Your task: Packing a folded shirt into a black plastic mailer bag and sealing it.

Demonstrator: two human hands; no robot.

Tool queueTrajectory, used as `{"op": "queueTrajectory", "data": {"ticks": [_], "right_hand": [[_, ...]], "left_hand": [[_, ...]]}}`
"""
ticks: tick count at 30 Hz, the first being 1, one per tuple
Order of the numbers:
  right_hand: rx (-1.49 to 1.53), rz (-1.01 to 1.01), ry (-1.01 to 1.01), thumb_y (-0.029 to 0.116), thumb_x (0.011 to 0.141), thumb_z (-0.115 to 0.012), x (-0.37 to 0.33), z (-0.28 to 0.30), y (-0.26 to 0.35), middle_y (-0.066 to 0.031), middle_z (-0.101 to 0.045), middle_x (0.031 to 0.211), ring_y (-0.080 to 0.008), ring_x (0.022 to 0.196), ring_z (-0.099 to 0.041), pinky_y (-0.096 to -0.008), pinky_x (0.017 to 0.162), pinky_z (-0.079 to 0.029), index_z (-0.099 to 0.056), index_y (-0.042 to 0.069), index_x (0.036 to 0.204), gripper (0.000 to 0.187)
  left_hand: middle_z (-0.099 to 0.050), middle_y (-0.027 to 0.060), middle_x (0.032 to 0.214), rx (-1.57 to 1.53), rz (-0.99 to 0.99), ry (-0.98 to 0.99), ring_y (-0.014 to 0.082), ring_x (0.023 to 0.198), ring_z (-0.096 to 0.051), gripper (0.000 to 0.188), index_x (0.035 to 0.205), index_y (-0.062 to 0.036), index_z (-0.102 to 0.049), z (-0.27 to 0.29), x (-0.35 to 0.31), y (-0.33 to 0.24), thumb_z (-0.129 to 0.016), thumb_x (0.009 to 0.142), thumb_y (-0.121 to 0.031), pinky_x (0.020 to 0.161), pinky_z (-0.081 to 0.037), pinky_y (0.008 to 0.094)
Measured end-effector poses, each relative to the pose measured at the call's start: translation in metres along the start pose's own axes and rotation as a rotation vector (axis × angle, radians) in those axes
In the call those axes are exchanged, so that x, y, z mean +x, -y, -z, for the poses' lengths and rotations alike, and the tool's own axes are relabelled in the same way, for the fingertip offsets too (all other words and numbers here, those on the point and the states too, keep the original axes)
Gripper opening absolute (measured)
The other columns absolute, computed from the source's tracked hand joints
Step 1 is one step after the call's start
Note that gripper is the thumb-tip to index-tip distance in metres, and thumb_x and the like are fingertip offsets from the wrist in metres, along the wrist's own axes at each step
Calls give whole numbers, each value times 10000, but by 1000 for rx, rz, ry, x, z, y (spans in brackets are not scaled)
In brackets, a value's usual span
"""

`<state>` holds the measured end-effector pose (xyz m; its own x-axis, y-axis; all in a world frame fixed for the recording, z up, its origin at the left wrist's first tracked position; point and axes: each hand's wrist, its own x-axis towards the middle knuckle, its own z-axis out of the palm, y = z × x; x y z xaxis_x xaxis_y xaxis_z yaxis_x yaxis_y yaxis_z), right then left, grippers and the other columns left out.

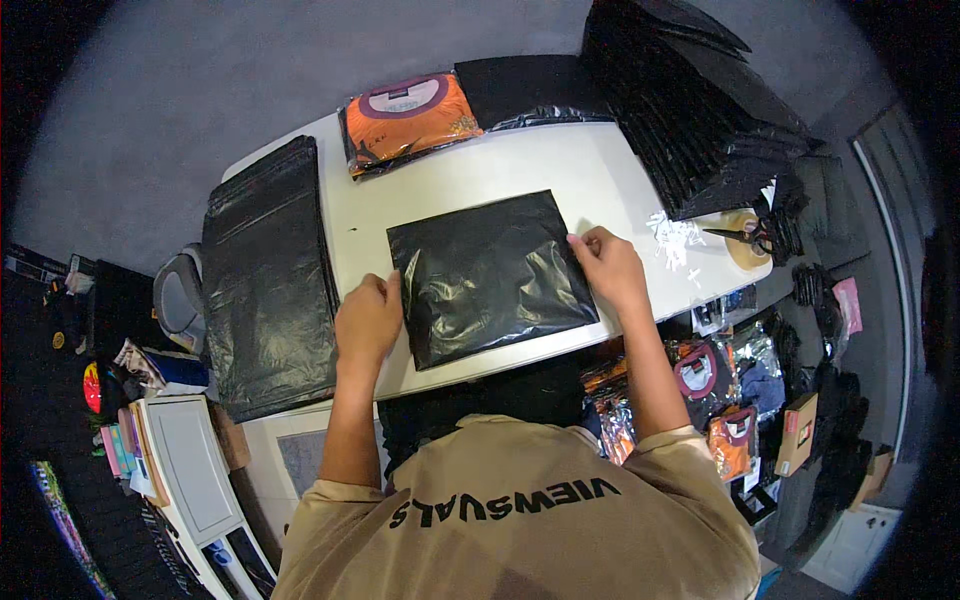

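A black, shiny plastic packet [490, 280], flat and wrinkled, lies on the white table [590, 165] in front of me. My left hand [368, 318] is closed at its left edge, thumb along the side. At the upper right edge my right hand [610, 268] pinches the packet between thumb and curled fingers. What is inside the packet is hidden. Left of it lies a tall stack of larger black plastic bags [270, 285]. Past the packet sits a clear-bagged orange shirt [415, 120] with a purple collar, beside another black packet [530, 90].
A high stack of black bags [690, 120] leans at the table's far right. Near it are scattered white slips [675, 240], black scissors [752, 236] and a tape roll [745, 255]. Bagged shirts [732, 440] lie below the right edge; a white cabinet [195, 465] stands lower left.
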<state>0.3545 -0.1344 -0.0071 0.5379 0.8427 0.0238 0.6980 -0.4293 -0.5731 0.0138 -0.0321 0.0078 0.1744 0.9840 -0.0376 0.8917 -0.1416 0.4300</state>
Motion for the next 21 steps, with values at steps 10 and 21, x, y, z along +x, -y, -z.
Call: {"op": "queueTrajectory", "data": {"ticks": [10,21], "right_hand": [[-212,128,-103,364,1065,-606,4,-30,-4,-258,-749,839,-457,802,-741,-551,744,-586,-760,31,865,418],[-263,61,73,452,1036,-638,7,-13,5,-257,-772,906,-442,893,-759,-532,842,-604,-807,23,964,467]], "left_hand": [[-727,270,741,177,-108,-223,447,709,-745,515,778,-20,-764,-41,-8,-2,-557,1093,-370,664,-590,544],[-741,279,824,-137,-82,-71,464,799,-740,434,847,43,-763,-31,15,11,-683,1020,-347,742,-570,515]]}}
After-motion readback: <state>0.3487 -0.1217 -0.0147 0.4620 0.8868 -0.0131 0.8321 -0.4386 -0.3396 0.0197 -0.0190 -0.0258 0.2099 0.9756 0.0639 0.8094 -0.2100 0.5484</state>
